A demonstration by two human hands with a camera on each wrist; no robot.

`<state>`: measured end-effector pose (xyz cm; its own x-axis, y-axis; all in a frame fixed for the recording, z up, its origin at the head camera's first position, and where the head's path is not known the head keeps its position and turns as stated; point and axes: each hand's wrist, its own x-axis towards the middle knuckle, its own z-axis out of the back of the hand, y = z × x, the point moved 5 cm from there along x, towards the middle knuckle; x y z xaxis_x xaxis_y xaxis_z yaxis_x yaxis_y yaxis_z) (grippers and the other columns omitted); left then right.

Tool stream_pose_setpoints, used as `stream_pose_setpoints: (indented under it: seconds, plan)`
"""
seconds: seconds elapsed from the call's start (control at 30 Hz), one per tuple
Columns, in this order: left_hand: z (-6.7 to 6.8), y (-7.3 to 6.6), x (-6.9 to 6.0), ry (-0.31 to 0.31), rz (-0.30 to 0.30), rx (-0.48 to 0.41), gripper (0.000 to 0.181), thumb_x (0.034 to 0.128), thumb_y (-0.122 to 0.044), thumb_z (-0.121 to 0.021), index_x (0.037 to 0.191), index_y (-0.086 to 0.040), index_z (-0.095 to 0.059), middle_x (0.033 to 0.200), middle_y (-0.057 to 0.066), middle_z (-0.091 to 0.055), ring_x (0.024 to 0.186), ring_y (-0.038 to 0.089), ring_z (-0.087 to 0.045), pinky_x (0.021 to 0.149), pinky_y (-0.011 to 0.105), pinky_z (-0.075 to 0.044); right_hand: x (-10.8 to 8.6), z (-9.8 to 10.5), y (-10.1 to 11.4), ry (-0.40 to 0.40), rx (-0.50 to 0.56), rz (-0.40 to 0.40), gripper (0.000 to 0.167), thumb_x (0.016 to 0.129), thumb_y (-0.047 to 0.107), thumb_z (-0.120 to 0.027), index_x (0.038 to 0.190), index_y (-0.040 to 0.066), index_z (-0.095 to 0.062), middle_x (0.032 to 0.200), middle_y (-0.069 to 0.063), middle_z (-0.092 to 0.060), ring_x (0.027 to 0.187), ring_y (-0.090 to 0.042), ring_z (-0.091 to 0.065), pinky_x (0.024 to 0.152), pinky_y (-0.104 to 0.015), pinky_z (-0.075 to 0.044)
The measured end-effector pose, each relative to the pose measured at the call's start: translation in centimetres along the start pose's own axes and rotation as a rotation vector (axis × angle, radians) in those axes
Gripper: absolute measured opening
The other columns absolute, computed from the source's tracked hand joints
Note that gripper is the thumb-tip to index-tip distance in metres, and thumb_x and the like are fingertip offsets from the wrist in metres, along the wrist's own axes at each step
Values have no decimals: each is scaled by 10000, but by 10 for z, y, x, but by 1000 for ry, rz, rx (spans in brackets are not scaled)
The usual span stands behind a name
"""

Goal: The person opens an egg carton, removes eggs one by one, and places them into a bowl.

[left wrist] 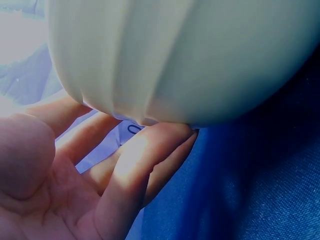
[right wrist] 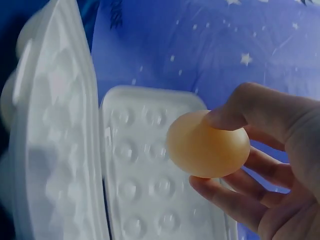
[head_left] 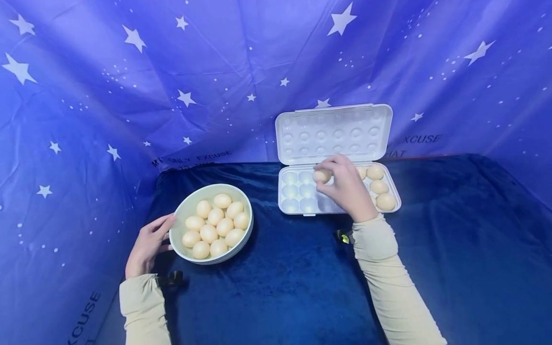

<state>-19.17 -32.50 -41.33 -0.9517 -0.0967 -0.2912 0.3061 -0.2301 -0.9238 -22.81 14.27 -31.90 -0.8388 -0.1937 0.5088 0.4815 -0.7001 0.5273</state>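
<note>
My right hand [head_left: 345, 184] pinches an egg [right wrist: 207, 145] between thumb and fingers over the tray of a white plastic egg box [head_left: 286, 211]. Several eggs [head_left: 379, 187] sit in cups at the tray's right end, some partly hidden behind my hand, while cups on the left hold nothing. At the left, the fingers of my left hand [head_left: 148, 242] touch the side of a pale green bowl [head_left: 176, 242]. Several eggs [head_left: 209, 234] lie in the bowl. In the left wrist view, the fingertips rest against the bowl's ribbed outside [left wrist: 165, 60].
The egg box's dimpled lid [head_left: 334, 127] stands raised at the back, close to a blue star-patterned curtain [head_left: 241, 62]. Dark blue cloth [head_left: 276, 287] covers the table. A small black device [head_left: 172, 279] sits at my left wrist.
</note>
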Motion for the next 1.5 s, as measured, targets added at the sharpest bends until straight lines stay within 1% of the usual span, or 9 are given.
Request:
stream_pose_setpoints:
  seconds: [0.17, 0.3, 0.47, 0.6, 0.73, 0.93, 1.17, 1.33, 1.5]
  plan:
    - [2, -1, 0, 4, 10, 16, 660, 986, -428, -599, 1482, -28, -428, 936, -265, -640, 845, -35, -664, 677, 270, -602, 12, -16, 32, 26, 27, 43, 305, 736, 25, -751, 1041, 8, -747, 1052, -116, -654, 1045, -294, -567, 917, -431, -479]
    - [1, 1, -1, -1, 5, 10, 655, 985, -430, -601, 1474, -27, -437, 938, -264, -642, 846, -32, -666, 680, 270, -603, 16, -32, 54, 30, 56, 69, 284, 752, 21, -748, 1036, 26, -748, 1036, -92, -643, 1021, -268, -565, 889, -406, -496]
    - [-4, 4, -3, 2, 12, -8, 616, 984, -422, -606, 1450, -41, -473, 936, -247, -648, 842, -15, -673, 688, 285, -606, 8, -55, 76, 51, 96, 91, 269, 772, 28, -757, 1040, 41, -747, 1055, -76, -636, 1033, -248, -561, 900, -381, -507]
    - [-6, 6, -2, 16, 11, -11, 617, 989, -413, -602, 1454, -31, -464, 946, -236, -652, 850, -8, -675, 693, 292, -606, 0, -70, 88, 74, 115, 113, 259, 786, 34, -761, 1043, 67, -747, 1056, -46, -628, 1011, -218, -551, 879, -350, -520]
    - [-2, 5, -1, 15, 13, -11, 616, 989, -406, -605, 1457, -33, -458, 941, -238, -651, 849, -8, -675, 689, 288, -606, -3, -81, 96, 84, 124, 143, 247, 807, 43, -755, 1048, 92, -739, 1067, -25, -625, 1004, -197, -543, 869, -329, -523]
    - [3, 8, -2, 7, 21, -1, 573, 989, -409, -602, 1437, -68, -492, 941, -245, -650, 854, -12, -675, 693, 293, -607, -8, -100, 100, 117, 113, 178, 218, 847, 75, -742, 1062, 100, -721, 1096, -15, -632, 1000, -185, -550, 872, -317, -518]
    - [3, 7, 0, 5, 25, 4, 639, 995, -407, -592, 1478, -24, -426, 934, -255, -645, 848, -17, -671, 694, 283, -604, -10, -119, 108, 185, 91, 230, 212, 891, 106, -696, 1102, 96, -710, 1136, -10, -633, 1033, -171, -558, 898, -298, -511]
    - [2, 6, 3, -1, 28, -2, 630, 993, -404, -597, 1477, -34, -434, 925, -252, -647, 837, -12, -674, 691, 282, -604, -13, -128, 115, 237, 60, 277, 196, 917, 101, -675, 1111, 93, -699, 1145, -24, -624, 1058, -168, -548, 923, -283, -505]
    - [1, 1, 4, 4, 11, -1, 641, 985, -418, -605, 1468, -27, -447, 946, -234, -649, 844, -6, -678, 695, 290, -606, -14, -137, 117, 275, 23, 294, 192, 942, 122, -684, 1129, 85, -701, 1162, -34, -622, 1085, -171, -548, 940, -286, -505]
